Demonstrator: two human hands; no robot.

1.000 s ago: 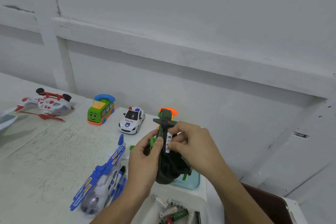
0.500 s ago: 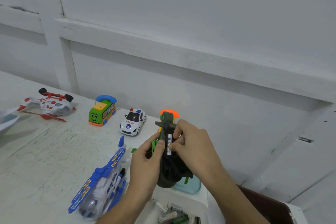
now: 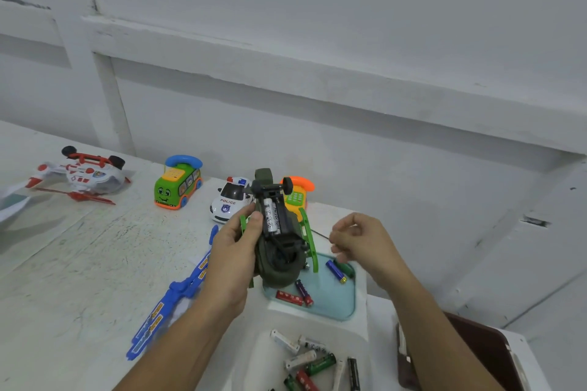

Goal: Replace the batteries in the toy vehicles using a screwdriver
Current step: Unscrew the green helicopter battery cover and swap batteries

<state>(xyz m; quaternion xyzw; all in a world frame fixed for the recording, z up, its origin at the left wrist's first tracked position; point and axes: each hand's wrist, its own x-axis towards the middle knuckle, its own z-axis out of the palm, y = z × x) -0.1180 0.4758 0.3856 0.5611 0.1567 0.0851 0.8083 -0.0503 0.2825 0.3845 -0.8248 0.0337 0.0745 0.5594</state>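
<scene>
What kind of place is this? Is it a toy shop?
Probably not a shop. It looks like a plain work table by a white wall, set up for fixing toys: loose batteries lie in a white tray, and the left hand holds a green helicopter with its battery slot open.

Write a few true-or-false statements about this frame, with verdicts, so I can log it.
1. The left hand holds the dark green helicopter belly up. True.
2. A white battery sits in its open compartment. True.
3. The right hand grips the helicopter. False: it is off to the right, clear of the toy.
4. The police car lies in the teal tray. False: it stands on the table near the wall; the tray holds loose batteries.
</scene>
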